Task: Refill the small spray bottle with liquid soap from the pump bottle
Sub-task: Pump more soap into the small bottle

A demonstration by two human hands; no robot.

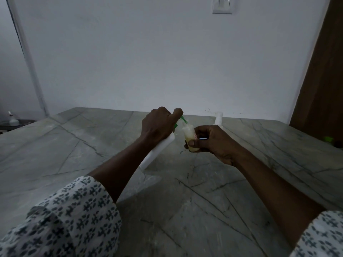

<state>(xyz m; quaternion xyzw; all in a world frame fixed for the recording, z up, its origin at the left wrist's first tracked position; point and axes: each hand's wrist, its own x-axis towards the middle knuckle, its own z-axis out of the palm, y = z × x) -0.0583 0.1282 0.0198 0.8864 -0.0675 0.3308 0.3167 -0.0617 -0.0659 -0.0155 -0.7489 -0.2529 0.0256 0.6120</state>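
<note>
My left hand [158, 125] grips the top of the white pump bottle [157, 152], which leans to the right with its base on the marble table [74, 151]. Its green spout [183, 120] points down into the open mouth of the small clear spray bottle [189, 137]. My right hand [211, 143] holds that small bottle just above the table, thumb across its front. Pale yellow liquid fills its lower part.
A white spray cap [218, 118] stands on the table behind my right hand, near the wall. A green object [328, 139] lies at the table's right edge by a brown door. At the far left a small bottle [12, 118] sits on a dark surface.
</note>
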